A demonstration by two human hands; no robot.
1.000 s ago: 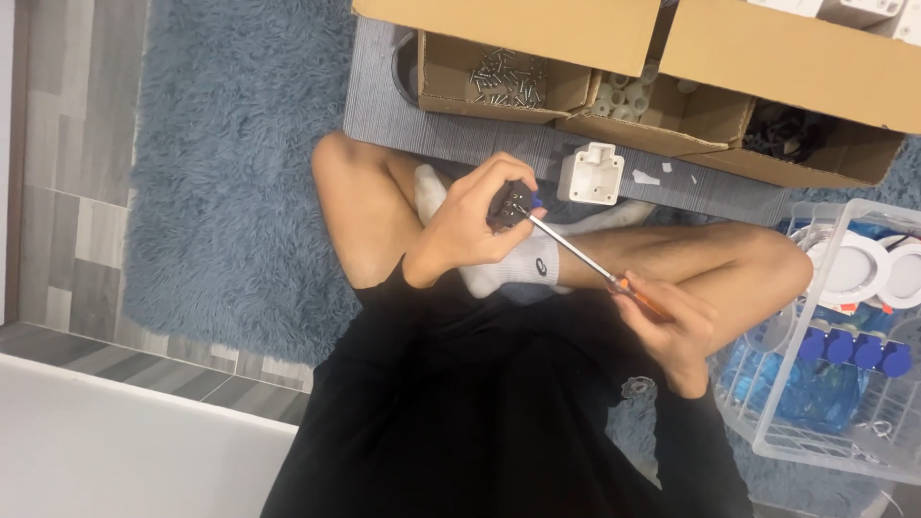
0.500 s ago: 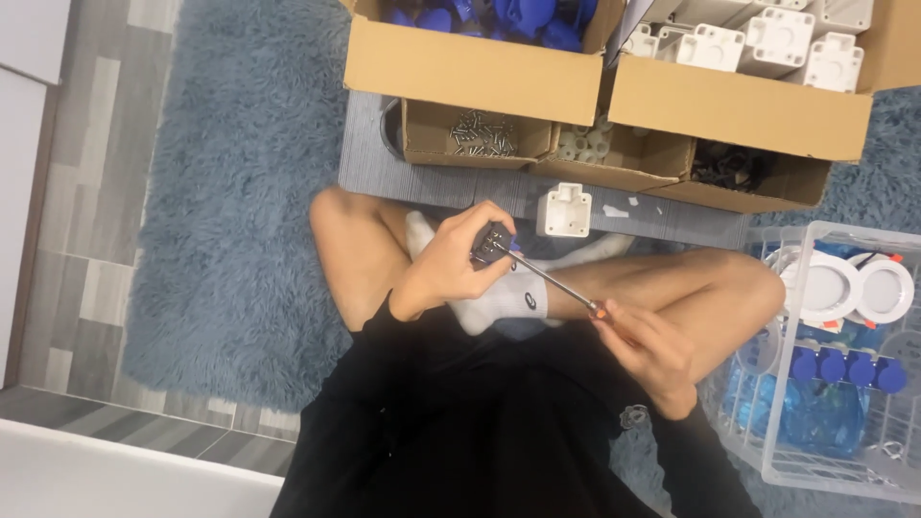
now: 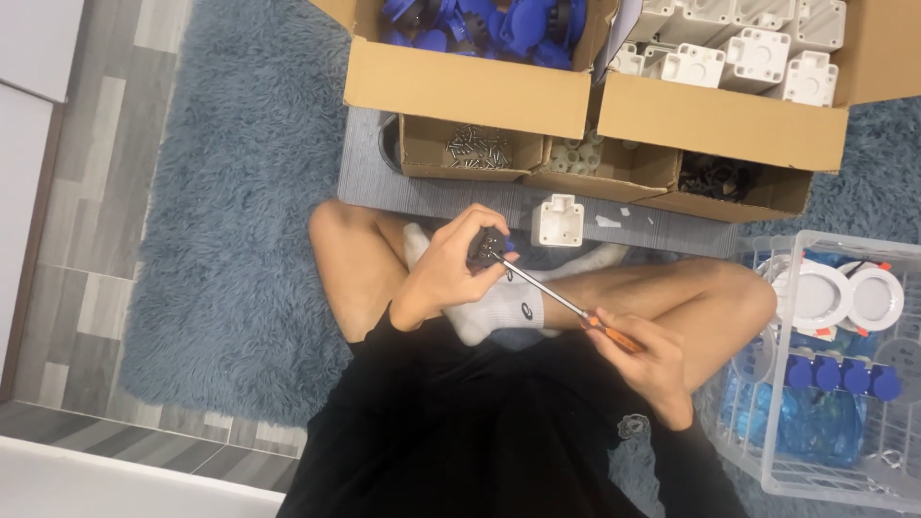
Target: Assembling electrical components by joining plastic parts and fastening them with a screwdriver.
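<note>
Since the earlier frames the view has tilted forward, so more of the cardboard boxes shows, while both hands keep their grip and the screwdriver has barely shifted.

Landmark: the big fluffy blue-grey rug (image 3: 230,192) on which the person sits cross-legged. At its far edge stand brown cardboard boxes (image 3: 470,86) with blue plastic parts, white plastic housings, and small trays of metal screws (image 3: 477,149). On the rug's right side sits a clear plastic crate (image 3: 825,451) holding round white fittings and blue caps. A single white square housing (image 3: 557,221) lies just in front of the boxes.

Over the rug's middle, above the white sock, the left hand (image 3: 451,273) has its fingers closed round a small dark part (image 3: 487,247). The right hand (image 3: 643,360) wraps the orange handle of the long steel-shafted screwdriver (image 3: 552,293).

That screwdriver looks stiff and light, best held by the handle. Its long axis runs diagonally, tip pointing up-left into the dark part, handle down-right.
</note>
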